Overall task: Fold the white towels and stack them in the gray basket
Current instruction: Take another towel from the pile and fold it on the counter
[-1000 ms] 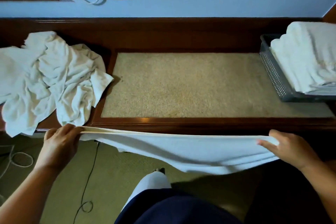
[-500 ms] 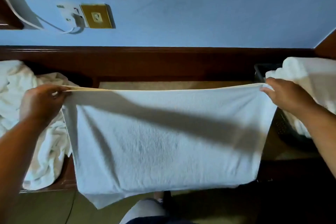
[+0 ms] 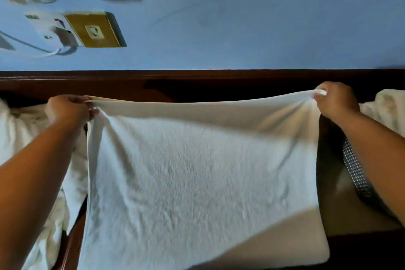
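Note:
A white towel (image 3: 197, 171) is stretched wide over the wooden table, doubled along its top edge, its lower part draped toward me. My left hand (image 3: 68, 109) pinches the top left corners together. At the top right corner, my right hand (image 3: 337, 99) grips the cloth. The gray basket (image 3: 355, 171) shows as a perforated wall under my right forearm, with folded white towels (image 3: 388, 109) in it at the far right. A heap of unfolded white towels (image 3: 19, 138) lies behind my left arm.
The dark wooden back rail (image 3: 197, 81) of the table runs across behind the towel, with the blue wall above it. A brass wall socket (image 3: 96, 29) and a white plug with cable (image 3: 52, 37) sit at upper left.
Both hands have lifted the towel from below the table's front edge up and forward over the table, and it now hangs spread. The camera has tilted upward.

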Demonstrator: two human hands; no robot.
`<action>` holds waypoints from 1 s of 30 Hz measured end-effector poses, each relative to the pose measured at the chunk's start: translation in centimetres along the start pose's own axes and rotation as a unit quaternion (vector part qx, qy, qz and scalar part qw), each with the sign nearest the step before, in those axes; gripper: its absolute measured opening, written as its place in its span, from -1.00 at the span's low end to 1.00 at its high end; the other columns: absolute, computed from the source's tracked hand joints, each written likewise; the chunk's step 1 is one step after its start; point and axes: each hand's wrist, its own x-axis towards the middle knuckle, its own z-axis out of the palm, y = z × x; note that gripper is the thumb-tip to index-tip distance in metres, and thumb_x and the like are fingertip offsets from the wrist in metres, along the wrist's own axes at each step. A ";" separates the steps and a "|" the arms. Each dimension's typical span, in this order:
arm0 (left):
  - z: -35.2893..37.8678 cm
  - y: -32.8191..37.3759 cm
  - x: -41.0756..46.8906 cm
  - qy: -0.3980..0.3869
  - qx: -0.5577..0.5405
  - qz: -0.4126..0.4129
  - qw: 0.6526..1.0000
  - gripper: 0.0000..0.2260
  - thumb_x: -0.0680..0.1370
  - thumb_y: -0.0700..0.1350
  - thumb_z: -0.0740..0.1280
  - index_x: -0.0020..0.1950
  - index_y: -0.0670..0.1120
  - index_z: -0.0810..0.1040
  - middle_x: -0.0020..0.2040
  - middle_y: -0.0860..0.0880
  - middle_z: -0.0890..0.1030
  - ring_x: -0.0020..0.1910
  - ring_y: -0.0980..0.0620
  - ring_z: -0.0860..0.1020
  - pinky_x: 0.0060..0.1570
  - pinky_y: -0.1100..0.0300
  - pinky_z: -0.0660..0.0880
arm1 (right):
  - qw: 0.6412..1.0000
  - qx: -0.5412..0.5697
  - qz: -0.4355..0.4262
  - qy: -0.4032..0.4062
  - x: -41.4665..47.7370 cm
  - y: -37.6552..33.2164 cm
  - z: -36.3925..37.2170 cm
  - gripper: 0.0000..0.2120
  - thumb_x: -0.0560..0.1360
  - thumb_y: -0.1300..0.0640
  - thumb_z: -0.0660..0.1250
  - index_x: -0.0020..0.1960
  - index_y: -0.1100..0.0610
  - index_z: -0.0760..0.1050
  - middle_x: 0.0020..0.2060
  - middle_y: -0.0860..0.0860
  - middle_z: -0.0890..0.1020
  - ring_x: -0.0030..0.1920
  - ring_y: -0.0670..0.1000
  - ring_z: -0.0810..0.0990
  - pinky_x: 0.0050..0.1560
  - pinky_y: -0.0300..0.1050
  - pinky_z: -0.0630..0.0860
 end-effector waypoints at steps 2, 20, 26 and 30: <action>1.8 -0.6 1.8 -0.001 -0.021 -0.027 0.999 -0.85 0.40 -0.27 0.58 -0.10 -0.09 0.69 -0.09 -0.13 0.69 -0.14 -0.12 0.69 0.03 0.00 0.64 | 0.999 0.005 0.038 -0.020 1.4 -0.7 1.9 -0.82 0.58 0.08 0.38 0.11 0.15 0.61 0.04 0.22 0.63 0.05 0.28 0.59 -0.05 -0.06 0.43; 14.4 -8.8 6.3 -0.071 0.211 0.057 0.973 -0.48 0.52 0.00 0.40 0.42 -0.21 0.48 0.45 -0.31 0.40 0.44 -0.28 0.38 0.41 -0.08 0.38 | 0.985 0.029 0.168 -0.039 4.7 -1.2 21.1 -0.35 0.52 0.13 0.38 0.52 0.13 0.17 0.47 0.25 0.21 0.42 0.31 0.28 0.36 0.16 0.34; 16.6 -11.8 -8.8 -0.229 0.254 0.168 0.925 -0.35 0.59 0.05 0.31 0.62 -0.12 0.19 0.66 -0.14 -0.10 0.60 -0.25 0.11 0.46 -0.17 0.31 | 0.992 -0.032 -0.011 -0.125 -7.1 0.1 23.1 -0.40 0.55 0.03 0.36 0.52 0.18 0.29 0.52 0.26 0.20 0.50 0.33 0.19 0.40 0.33 0.26; 16.5 -16.7 -21.2 -0.332 0.317 0.220 0.861 -0.32 0.56 0.20 -0.13 0.66 -0.01 0.08 0.63 -0.04 -0.17 0.63 -0.12 -0.12 0.55 -0.11 0.04 | 0.986 -0.031 -0.014 -0.163 -19.5 4.4 22.3 -0.38 0.54 -0.10 0.13 0.56 0.08 0.24 0.56 0.22 0.19 0.54 0.28 0.16 0.35 0.37 0.29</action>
